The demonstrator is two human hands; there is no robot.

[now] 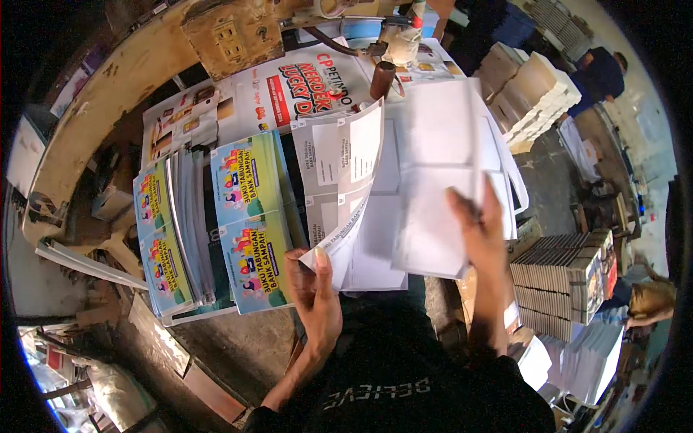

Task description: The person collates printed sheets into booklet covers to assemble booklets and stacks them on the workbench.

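Observation:
My left hand pinches the lower corner of a grey-and-white printed sheet between thumb and fingers, and that sheet curls upward. My right hand, smeared by motion, has its thumb over the right edge of a pale ruled sheet, itself blurred and raised. More ruled sheets lie beneath, between both hands. Left of my left hand is a pile of blue-and-green printed covers. Farther left stands a second pile with the same covers, its white page edges fanned.
A large printed poster covers the back of the table. A brown cylindrical handle stands behind the sheets. Stacked white paper blocks and bundled booklets are at right. Another person is at far right.

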